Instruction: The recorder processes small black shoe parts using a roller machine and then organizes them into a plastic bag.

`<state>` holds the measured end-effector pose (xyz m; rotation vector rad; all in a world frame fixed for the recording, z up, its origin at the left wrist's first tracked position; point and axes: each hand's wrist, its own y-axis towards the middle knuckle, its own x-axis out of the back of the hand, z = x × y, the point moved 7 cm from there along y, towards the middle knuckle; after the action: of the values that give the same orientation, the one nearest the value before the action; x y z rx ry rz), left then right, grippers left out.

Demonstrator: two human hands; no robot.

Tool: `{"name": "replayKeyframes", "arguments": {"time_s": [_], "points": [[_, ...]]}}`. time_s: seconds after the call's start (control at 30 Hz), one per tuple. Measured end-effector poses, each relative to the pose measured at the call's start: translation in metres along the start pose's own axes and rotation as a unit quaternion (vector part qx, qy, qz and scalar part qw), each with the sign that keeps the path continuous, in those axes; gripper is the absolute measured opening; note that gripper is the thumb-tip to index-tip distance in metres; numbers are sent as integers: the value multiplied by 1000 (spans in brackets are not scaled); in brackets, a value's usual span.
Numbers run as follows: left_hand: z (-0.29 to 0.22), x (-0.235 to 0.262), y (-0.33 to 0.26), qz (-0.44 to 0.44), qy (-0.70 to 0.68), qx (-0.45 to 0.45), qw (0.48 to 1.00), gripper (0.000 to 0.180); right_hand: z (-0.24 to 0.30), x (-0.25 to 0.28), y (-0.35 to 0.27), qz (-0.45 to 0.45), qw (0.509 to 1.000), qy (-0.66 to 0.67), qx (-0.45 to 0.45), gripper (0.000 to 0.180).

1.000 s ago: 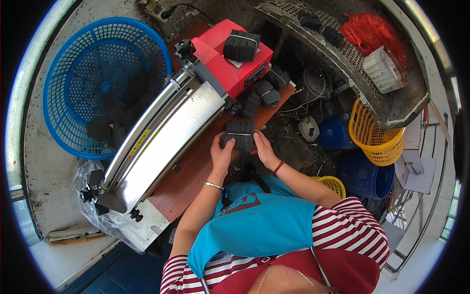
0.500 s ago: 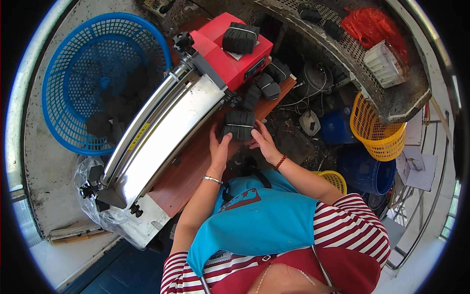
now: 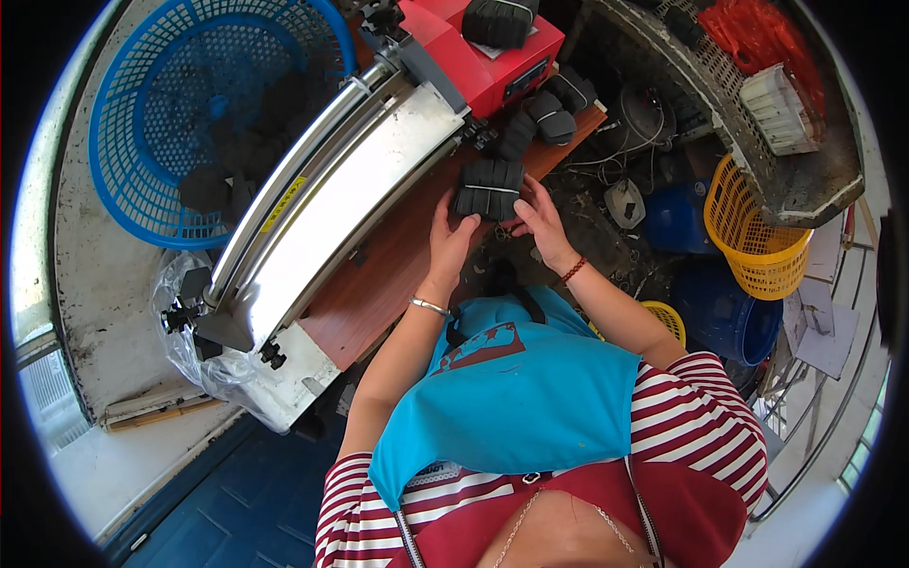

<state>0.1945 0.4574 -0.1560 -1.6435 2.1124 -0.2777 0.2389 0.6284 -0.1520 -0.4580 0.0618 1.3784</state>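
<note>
Black bundle (image 3: 489,188) sits over the counter (image 3: 379,284), pinched between fingers of left hand (image 3: 449,239) and right hand (image 3: 542,216), beside the sealer (image 3: 331,204).

We count two hands at centre frame, the left hand (image 3: 450,248) and the right hand (image 3: 540,220), both with a grip on one banded black bundle (image 3: 489,188). Three more black bundles (image 3: 552,102) lie just above it at upper centre, and one further bundle (image 3: 499,19) sits on the red machine (image 3: 492,71) at the top edge. We see one blue basket (image 3: 123,114) at upper left and two yellow baskets: one at right (image 3: 757,248), one smaller (image 3: 663,320) at lower right of centre. One worktop (image 3: 379,284), one bracelet per wrist.
</note>
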Motion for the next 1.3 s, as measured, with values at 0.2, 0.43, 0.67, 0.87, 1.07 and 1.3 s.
{"name": "replayKeyframes", "arguments": {"time_s": [0.2,0.43,0.67,0.87,1.07,1.3], "points": [[13,3,4,-3,26,6,1000,54,-1,-1,2,-13,1000,-28,3,77],[12,6,5,11,49,-26,998,53,4,-2,0,-34,999,6,25,75],[-3,5,-9,-2,3,3,1000,60,10,1,-4,-45,997,68,-6,62],[-12,1,-18,-10,54,43,998,63,-14,61,4,-174,978,113,-23,49],[-6,1,-10,-2,24,85,996,63,-30,78,8,-203,967,148,-44,48],[-7,-2,3,36,-14,51,998,64,4,70,3,-174,969,176,-2,42]]}}
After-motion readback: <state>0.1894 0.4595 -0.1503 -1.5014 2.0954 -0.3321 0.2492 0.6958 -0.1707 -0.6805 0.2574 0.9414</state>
